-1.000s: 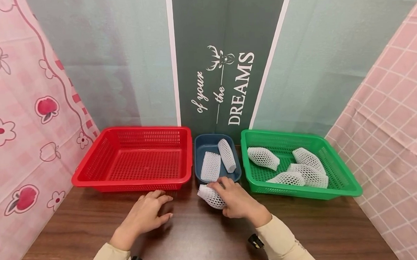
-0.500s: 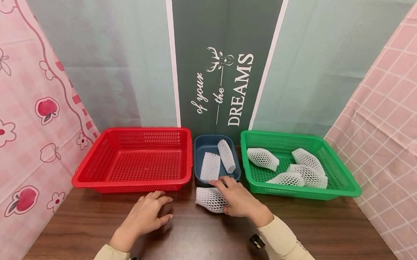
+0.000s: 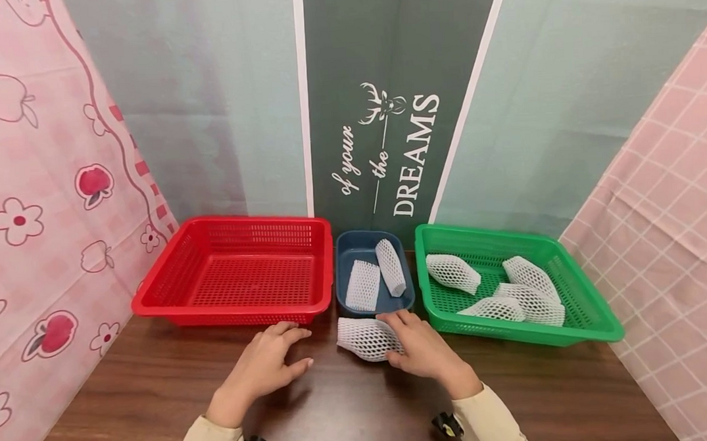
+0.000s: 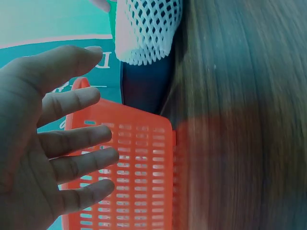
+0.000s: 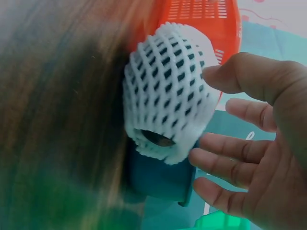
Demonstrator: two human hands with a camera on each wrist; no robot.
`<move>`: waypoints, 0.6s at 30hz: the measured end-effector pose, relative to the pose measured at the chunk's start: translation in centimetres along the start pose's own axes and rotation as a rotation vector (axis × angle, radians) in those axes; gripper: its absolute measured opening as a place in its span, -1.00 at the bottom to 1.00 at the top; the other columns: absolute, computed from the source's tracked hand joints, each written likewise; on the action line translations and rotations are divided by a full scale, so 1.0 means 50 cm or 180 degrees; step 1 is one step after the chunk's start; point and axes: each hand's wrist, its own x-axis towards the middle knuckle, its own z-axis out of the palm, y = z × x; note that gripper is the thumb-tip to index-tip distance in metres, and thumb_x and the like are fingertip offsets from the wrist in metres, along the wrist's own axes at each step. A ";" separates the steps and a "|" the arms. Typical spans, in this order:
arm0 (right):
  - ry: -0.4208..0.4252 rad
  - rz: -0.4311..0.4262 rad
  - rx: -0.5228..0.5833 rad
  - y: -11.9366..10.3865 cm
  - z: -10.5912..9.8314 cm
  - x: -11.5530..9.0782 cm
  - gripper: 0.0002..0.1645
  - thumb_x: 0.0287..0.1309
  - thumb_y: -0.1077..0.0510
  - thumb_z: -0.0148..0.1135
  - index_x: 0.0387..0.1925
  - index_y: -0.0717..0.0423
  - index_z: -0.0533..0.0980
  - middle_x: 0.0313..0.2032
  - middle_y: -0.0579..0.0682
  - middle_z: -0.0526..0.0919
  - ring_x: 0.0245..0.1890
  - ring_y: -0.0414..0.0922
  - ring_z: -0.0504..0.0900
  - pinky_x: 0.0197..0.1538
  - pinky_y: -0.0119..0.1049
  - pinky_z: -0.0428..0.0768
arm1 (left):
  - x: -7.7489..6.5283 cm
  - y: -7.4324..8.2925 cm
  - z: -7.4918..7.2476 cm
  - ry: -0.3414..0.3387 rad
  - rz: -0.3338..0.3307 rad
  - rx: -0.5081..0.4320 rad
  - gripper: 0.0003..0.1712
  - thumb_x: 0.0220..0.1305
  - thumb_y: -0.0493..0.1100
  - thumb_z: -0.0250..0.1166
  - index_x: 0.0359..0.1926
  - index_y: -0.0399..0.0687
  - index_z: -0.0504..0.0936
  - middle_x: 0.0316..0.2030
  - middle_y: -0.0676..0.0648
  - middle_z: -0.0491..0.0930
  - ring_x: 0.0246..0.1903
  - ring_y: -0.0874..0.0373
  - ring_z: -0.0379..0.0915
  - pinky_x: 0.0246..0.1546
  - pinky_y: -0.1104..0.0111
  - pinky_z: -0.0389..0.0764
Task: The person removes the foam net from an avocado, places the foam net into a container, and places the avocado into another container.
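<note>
A white foam net sleeve lies on the table in front of the small blue bin. Through its end in the right wrist view, a dark rounded patch shows; I cannot tell what it is. My right hand is at the sleeve's right end, fingers extended and spread, thumb against or very near the netting. My left hand hovers in front of the red basket, holding nothing, with its fingers apart in the left wrist view.
Two foam sleeves, one flattish and one rolled, lie in the blue bin. Several net sleeves sit in the green basket at right. Behind the containers hangs a printed cloth; pink cloths flank the table.
The net sleeve, tilted in my right hand's grip a second ago, now lies level on the table. My right fingers have loosened. The head view has shifted slightly; my left hand keeps its pose.
</note>
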 end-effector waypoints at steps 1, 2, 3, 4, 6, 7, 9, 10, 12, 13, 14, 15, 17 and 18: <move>-0.0003 0.0037 0.0031 0.001 0.002 -0.002 -0.35 -0.12 0.15 0.37 0.09 0.14 0.41 -0.10 0.08 0.49 -0.12 0.05 0.49 -0.16 0.00 0.47 | 0.002 0.001 0.002 0.0019 0.0000 -0.0024 -0.53 -0.07 0.01 0.42 -0.11 -0.07 0.64 -0.15 -0.12 0.55 -0.13 -0.01 0.49 -0.22 0.03 0.48; -0.0001 0.0078 0.0070 0.001 0.004 -0.004 -0.36 -0.11 0.15 0.36 0.09 0.14 0.41 -0.09 0.08 0.49 -0.11 0.05 0.49 -0.15 0.01 0.47 | 0.004 0.001 0.004 0.0041 0.0003 -0.0054 -0.53 -0.08 0.00 0.43 -0.11 -0.08 0.64 -0.16 -0.11 0.55 -0.14 -0.01 0.49 -0.22 0.05 0.48; 0.0002 0.0128 0.0107 0.001 0.005 -0.006 -0.37 -0.10 0.14 0.36 0.08 0.15 0.41 -0.09 0.09 0.49 -0.11 0.05 0.49 -0.14 0.01 0.47 | 0.006 0.001 0.006 0.0056 0.0010 -0.0078 -0.54 -0.08 -0.01 0.43 -0.11 -0.08 0.64 -0.17 -0.09 0.55 -0.15 0.01 0.49 -0.22 0.06 0.48; 0.0007 0.0182 0.0152 0.002 0.007 -0.008 -0.38 -0.09 0.14 0.36 0.08 0.15 0.42 -0.08 0.10 0.49 -0.10 0.04 0.49 -0.13 0.01 0.47 | 0.008 0.001 0.008 0.0068 0.0018 -0.0103 -0.54 -0.08 -0.02 0.43 -0.11 -0.09 0.64 -0.18 -0.07 0.55 -0.16 0.02 0.50 -0.22 0.08 0.48; 0.0023 0.0292 0.0232 0.002 0.011 -0.011 -0.39 -0.09 0.15 0.37 0.07 0.16 0.42 -0.08 0.11 0.49 -0.10 0.03 0.48 -0.11 0.00 0.47 | 0.011 -0.001 0.014 0.0081 0.0026 -0.0160 -0.55 -0.07 -0.06 0.43 -0.11 -0.09 0.64 -0.19 -0.05 0.55 -0.18 0.05 0.50 -0.21 0.11 0.49; 0.0039 0.0355 0.0278 0.002 0.013 -0.012 -0.39 -0.09 0.15 0.38 0.06 0.17 0.43 -0.09 0.11 0.49 -0.11 0.02 0.48 -0.10 -0.02 0.47 | 0.012 -0.002 0.017 0.0080 0.0035 -0.0185 -0.56 -0.07 -0.07 0.42 -0.11 -0.09 0.63 -0.20 -0.04 0.55 -0.19 0.06 0.51 -0.21 0.12 0.50; 0.0080 0.0477 0.0344 0.003 0.016 -0.014 -0.40 -0.10 0.15 0.40 0.05 0.17 0.44 -0.11 0.09 0.49 -0.12 -0.01 0.47 -0.10 -0.06 0.48 | 0.016 -0.003 0.026 0.0062 0.0057 -0.0226 -0.58 -0.06 -0.10 0.40 -0.10 -0.10 0.63 -0.20 -0.03 0.55 -0.20 0.08 0.51 -0.20 0.15 0.51; 0.0102 0.0531 0.0392 0.003 0.018 -0.015 -0.40 -0.10 0.15 0.40 0.04 0.17 0.45 -0.12 0.08 0.50 -0.13 -0.03 0.47 -0.10 -0.07 0.48 | 0.018 -0.004 0.031 0.0056 0.0068 -0.0266 -0.59 -0.05 -0.12 0.39 -0.10 -0.11 0.63 -0.20 -0.03 0.56 -0.20 0.09 0.51 -0.19 0.17 0.51; 0.0152 0.0636 0.0505 0.003 0.020 -0.017 -0.41 -0.12 0.16 0.41 0.02 0.17 0.46 -0.15 0.07 0.50 -0.15 -0.05 0.46 -0.11 -0.09 0.48 | 0.023 -0.004 0.040 0.0037 0.0076 -0.0336 -0.60 -0.04 -0.13 0.38 -0.10 -0.11 0.62 -0.20 -0.03 0.56 -0.19 0.10 0.51 -0.17 0.20 0.51; 0.0172 0.0672 0.0559 0.003 0.020 -0.019 -0.41 -0.12 0.16 0.42 0.02 0.18 0.46 -0.16 0.06 0.51 -0.16 -0.06 0.46 -0.11 -0.10 0.48 | 0.025 -0.004 0.044 0.0036 0.0074 -0.0378 -0.60 -0.04 -0.14 0.37 -0.10 -0.12 0.62 -0.20 -0.03 0.56 -0.18 0.11 0.51 -0.16 0.21 0.51; 0.0191 0.0694 0.0595 0.003 0.021 -0.020 -0.41 -0.13 0.17 0.42 0.02 0.18 0.47 -0.16 0.06 0.51 -0.16 -0.07 0.46 -0.11 -0.10 0.48 | 0.027 -0.003 0.048 0.0035 0.0066 -0.0426 -0.61 -0.03 -0.16 0.37 -0.10 -0.13 0.62 -0.20 -0.03 0.56 -0.17 0.11 0.51 -0.15 0.21 0.51; 0.0201 0.0711 0.0624 0.004 0.022 -0.020 -0.41 -0.13 0.18 0.42 0.01 0.18 0.47 -0.16 0.06 0.51 -0.16 -0.07 0.45 -0.11 -0.10 0.47 | 0.028 -0.002 0.052 0.0029 0.0050 -0.0477 -0.62 -0.02 -0.17 0.36 -0.10 -0.14 0.62 -0.20 -0.04 0.57 -0.17 0.11 0.51 -0.14 0.22 0.50; 0.0206 0.0718 0.0648 0.005 0.025 -0.021 -0.40 -0.15 0.21 0.43 0.01 0.18 0.46 -0.16 0.06 0.51 -0.16 -0.06 0.45 -0.10 -0.09 0.47 | 0.031 0.000 0.058 0.0016 0.0024 -0.0562 -0.64 -0.01 -0.20 0.35 -0.11 -0.16 0.62 -0.20 -0.05 0.57 -0.17 0.11 0.51 -0.14 0.22 0.50; 0.0203 0.0717 0.0637 0.006 0.026 -0.022 -0.40 -0.16 0.22 0.44 0.01 0.17 0.46 -0.16 0.05 0.50 -0.15 -0.06 0.46 -0.09 -0.09 0.47 | 0.033 0.001 0.061 0.0012 0.0019 -0.0592 -0.65 0.00 -0.22 0.35 -0.11 -0.17 0.62 -0.20 -0.05 0.58 -0.16 0.11 0.51 -0.13 0.22 0.50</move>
